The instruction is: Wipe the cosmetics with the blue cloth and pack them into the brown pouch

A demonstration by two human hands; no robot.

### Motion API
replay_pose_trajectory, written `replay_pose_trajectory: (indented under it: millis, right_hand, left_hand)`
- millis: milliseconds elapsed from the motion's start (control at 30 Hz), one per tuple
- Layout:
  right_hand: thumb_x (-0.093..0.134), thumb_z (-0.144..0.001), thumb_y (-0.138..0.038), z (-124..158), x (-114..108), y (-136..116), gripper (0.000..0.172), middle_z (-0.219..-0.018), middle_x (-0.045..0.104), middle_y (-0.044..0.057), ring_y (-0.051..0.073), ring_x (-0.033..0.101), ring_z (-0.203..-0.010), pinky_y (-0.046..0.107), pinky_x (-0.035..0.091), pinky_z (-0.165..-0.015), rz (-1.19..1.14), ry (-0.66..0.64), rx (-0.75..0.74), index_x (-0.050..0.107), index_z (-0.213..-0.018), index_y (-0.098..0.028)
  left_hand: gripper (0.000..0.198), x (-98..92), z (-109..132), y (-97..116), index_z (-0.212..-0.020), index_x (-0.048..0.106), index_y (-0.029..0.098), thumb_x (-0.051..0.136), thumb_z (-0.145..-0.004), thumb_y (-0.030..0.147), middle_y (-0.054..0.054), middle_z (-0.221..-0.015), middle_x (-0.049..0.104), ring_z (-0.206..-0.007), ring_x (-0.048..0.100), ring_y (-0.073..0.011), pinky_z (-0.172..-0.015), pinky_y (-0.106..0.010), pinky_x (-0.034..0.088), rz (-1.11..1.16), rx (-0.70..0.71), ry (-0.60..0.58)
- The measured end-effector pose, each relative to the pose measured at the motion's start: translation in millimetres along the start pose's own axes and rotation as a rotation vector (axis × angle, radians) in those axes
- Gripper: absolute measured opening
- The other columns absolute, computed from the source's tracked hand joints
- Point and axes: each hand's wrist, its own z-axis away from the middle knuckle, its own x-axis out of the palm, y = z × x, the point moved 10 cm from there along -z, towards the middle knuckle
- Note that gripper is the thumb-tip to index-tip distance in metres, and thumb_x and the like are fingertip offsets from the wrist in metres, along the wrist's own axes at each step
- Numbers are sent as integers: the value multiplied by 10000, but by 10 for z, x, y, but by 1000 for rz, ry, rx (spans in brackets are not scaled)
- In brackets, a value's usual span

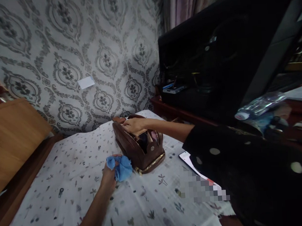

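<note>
A brown handbag stands on a white patterned cloth, its zipped top gaping. Inside it I make out dark and pinkish contents, too dim to name. My right hand reaches across to the far end of the opening and grips the bag's upper edge; its fingertips are partly hidden. At the bag's near left side, my left hand is closed around a crumpled blue cloth. The blue cloth is close against the bag's lower side.
A phone with a lit screen lies right of the bag, partly under my right sleeve. Beyond it are a clear plastic bottle and a large black screen. A wooden board borders the left. Patterned wallpaper rises behind.
</note>
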Motion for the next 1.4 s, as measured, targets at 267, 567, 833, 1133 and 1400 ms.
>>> replay_pose_trajectory:
  millis: [267, 567, 833, 1133, 1400]
  right_hand:
    - [341, -934, -690, 2, 105, 286, 632, -996, 760, 73, 235, 706, -887, 273, 506, -752, -178, 27, 172, 737, -1022, -205]
    - [238, -1004, -578, 116, 21, 133, 670, -1273, 671, 216, 316, 640, -1177, 358, 477, -939, -38, 55, 225, 657, -1237, -109]
    - [247, -1009, -574, 226, -65, 108, 650, -1158, 729, 163, 279, 672, -1103, 278, 472, -854, -36, 76, 182, 730, -1095, -147]
    - [514, -932, -323, 257, -164, 294, 341, -1147, 742, 89, 240, 674, -1078, 228, 475, -806, -75, 163, 190, 718, -1167, -183]
    - [448, -884, -83, 361, -344, 413, 400, -1069, 761, 73, 180, 695, -984, 207, 487, -815, -155, 281, 202, 718, -1174, -140]
  left_hand:
    - [386, 8, 20, -27, -814, 674, 169, 814, -483, 309, -14, -667, 690, -695, 704, -209, -605, -262, 541, -18, -3, -18]
    - [354, 30, 44, -9, -810, 664, 169, 768, -483, 253, -17, -693, 697, -707, 709, -202, -623, -265, 553, 25, -38, -29]
    - [382, -125, -40, 265, -822, 671, 161, 777, -470, 267, -13, -679, 689, -653, 692, -187, -571, -251, 534, -11, 56, 22]
    - [388, -701, -58, 707, -860, 689, 170, 769, -520, 338, -15, -726, 697, -660, 655, -172, -596, -246, 513, -233, 234, 141]
    - [291, -1178, 82, 1365, -928, 663, 196, 547, -673, 274, -87, -930, 690, -929, 639, -290, -844, -390, 521, -975, 571, 281]
